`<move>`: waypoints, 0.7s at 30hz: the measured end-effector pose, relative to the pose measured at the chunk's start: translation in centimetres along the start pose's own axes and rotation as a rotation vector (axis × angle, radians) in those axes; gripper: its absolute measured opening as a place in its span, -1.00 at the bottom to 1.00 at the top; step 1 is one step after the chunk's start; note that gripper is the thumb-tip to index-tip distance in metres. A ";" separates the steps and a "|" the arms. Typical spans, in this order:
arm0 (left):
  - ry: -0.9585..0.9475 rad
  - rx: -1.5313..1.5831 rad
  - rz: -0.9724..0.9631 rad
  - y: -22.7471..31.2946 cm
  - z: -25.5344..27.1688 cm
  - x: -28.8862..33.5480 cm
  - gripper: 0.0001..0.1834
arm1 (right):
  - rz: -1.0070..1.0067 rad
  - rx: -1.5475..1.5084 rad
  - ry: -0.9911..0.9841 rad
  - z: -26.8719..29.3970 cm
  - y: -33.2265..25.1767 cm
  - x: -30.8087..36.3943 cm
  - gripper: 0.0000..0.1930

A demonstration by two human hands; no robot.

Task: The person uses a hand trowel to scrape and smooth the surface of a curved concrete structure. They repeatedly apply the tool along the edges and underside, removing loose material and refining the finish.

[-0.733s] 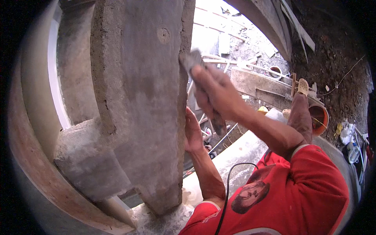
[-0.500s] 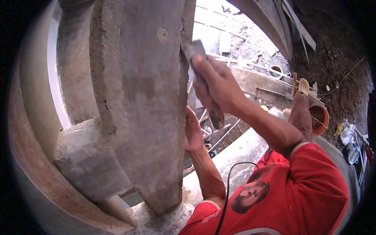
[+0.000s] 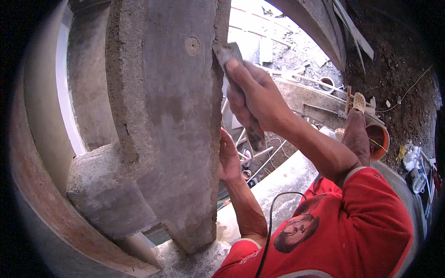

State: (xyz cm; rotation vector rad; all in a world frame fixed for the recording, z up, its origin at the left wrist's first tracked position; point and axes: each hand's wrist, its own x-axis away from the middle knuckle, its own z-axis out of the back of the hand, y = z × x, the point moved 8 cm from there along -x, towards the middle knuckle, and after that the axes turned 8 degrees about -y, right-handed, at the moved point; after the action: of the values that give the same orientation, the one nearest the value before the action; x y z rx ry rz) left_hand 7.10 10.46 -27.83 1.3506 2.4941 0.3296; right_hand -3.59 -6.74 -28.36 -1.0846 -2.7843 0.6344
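Observation:
A grey concrete pillar (image 3: 178, 125) with rough, crumbly edges stands before me. My right hand (image 3: 255, 90) is closed around a long, flat, grey plastering tool. The upper end of this plastering tool (image 3: 228, 52) meets the pillar's right edge, while its lower end slants down past my palm. Lower on the same edge, my left hand (image 3: 229, 157) rests against the pillar's side. Its fingers look stretched upward and hold nothing that I can see; the pillar hides part of them.
A curved ledge (image 3: 69, 222) runs along the left. Below right lie a wooden plank (image 3: 315, 99), an orange bucket (image 3: 378, 139) and a plastic bottle (image 3: 418, 180) among debris. A black cable (image 3: 269, 222) hangs over my red shirt. Someone's leg (image 3: 357, 136) with a perforated clog shows at right.
My right hand has brought the plastering tool slightly up and left, its upper end now at the pillar's edge and more of its length showing. My left hand has barely moved.

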 end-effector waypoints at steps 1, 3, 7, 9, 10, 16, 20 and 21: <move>-0.015 -0.042 -0.010 0.4 0.4 0.0 -0.50 | -0.008 -0.007 -0.010 -0.3 0.5 0.6 -0.60; -0.002 -0.053 -0.015 0.4 0.6 -0.1 -0.49 | -0.026 -0.025 -0.023 -0.6 1.9 1.6 -0.59; 0.009 0.011 0.016 -0.5 0.0 0.0 -0.48 | -0.035 -0.072 0.009 0.7 -0.7 -0.9 -0.58; -0.018 -0.015 0.025 -0.5 -0.1 -0.4 -0.48 | -0.022 0.045 0.032 0.3 -0.6 0.3 -0.57; -0.011 -0.041 0.015 -0.3 0.2 -0.4 -0.48 | -0.042 0.041 0.028 0.0 0.2 0.9 -0.56; -0.009 -0.074 0.025 0.0 1.0 -0.9 -0.50 | 0.006 0.055 0.003 0.4 -1.0 -0.4 -0.57; 0.058 -0.042 0.009 -0.3 1.2 -1.1 -0.51 | -0.018 0.113 0.048 0.2 -0.6 0.2 -0.57; 0.032 -0.040 0.028 -0.6 1.1 -1.2 -0.50 | -0.008 0.047 0.061 0.8 -1.3 -0.4 -0.57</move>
State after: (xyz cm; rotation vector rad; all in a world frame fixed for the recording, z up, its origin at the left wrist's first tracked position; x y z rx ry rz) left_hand 7.60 9.20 -28.87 1.3760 2.4825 0.4077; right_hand -4.27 -8.15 -28.48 -1.0646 -2.7068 0.6510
